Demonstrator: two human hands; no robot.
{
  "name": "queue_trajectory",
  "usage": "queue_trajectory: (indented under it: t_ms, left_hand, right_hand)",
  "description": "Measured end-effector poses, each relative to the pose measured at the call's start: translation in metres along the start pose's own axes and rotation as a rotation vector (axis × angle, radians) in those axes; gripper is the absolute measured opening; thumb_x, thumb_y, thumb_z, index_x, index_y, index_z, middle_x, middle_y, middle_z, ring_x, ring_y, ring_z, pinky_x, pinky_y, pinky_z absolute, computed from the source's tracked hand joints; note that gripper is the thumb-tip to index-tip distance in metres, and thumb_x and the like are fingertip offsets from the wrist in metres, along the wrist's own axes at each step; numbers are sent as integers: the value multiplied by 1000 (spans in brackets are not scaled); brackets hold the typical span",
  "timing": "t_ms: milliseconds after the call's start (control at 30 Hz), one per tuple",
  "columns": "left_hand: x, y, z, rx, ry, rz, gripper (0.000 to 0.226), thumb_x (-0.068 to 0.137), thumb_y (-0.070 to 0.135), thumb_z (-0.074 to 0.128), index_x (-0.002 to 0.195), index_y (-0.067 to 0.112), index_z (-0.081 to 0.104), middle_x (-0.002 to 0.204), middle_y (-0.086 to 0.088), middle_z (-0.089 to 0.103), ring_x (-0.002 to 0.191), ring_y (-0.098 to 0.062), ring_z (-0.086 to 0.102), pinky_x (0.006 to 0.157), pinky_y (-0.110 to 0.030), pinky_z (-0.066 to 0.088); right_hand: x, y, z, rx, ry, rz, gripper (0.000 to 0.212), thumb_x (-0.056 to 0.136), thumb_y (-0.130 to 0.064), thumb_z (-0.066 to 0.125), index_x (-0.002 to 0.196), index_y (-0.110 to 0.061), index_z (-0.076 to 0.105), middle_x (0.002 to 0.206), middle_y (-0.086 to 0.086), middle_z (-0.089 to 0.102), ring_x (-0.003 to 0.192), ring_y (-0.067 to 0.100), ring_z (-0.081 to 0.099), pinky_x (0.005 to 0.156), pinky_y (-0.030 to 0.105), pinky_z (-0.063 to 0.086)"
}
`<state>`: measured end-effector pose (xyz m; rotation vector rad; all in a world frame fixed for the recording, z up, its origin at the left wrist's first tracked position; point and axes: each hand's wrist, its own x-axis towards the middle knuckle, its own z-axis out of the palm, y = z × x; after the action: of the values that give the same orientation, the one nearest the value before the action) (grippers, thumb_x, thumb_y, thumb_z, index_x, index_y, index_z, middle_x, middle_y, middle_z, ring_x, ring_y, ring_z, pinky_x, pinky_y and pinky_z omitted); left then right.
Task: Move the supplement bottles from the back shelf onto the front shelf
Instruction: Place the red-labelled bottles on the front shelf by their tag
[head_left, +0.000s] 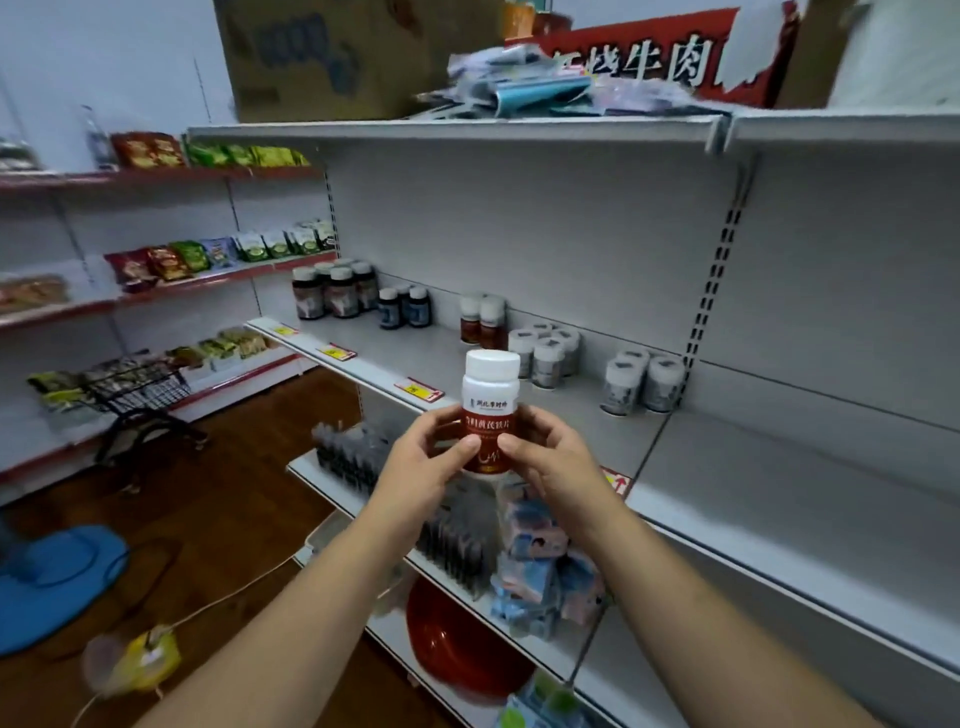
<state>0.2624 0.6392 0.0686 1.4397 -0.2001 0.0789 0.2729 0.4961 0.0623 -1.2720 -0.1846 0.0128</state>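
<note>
Both grips closed round one supplement bottle (490, 387), centre frame. Left hand (423, 462) pinches its left side, right hand (550, 467) its right, thumbs on red label. Bottle upright, white cap on, contents unseen. Held in air, in front of front edge of grey shelf (727, 467). Forearms reach up from lower frame. Along shelf back: red-label pair (483, 319), white-capped cluster (545, 348), grey-label pair (644, 382); dark bottles (335, 291) further left.
</note>
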Motion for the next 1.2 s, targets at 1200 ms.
queue_trajectory:
  t_ms: [1200]
  left_hand:
    - [473, -162, -138, 282, -637, -45, 31, 77, 15, 71, 103, 21, 56, 99, 9, 64, 89, 0, 61, 73, -6, 45]
  right_hand:
    - [398, 148, 25, -495, 778, 3, 45, 72, 11, 66, 110, -9, 55, 109, 4, 63, 101, 16, 60, 82, 14, 49]
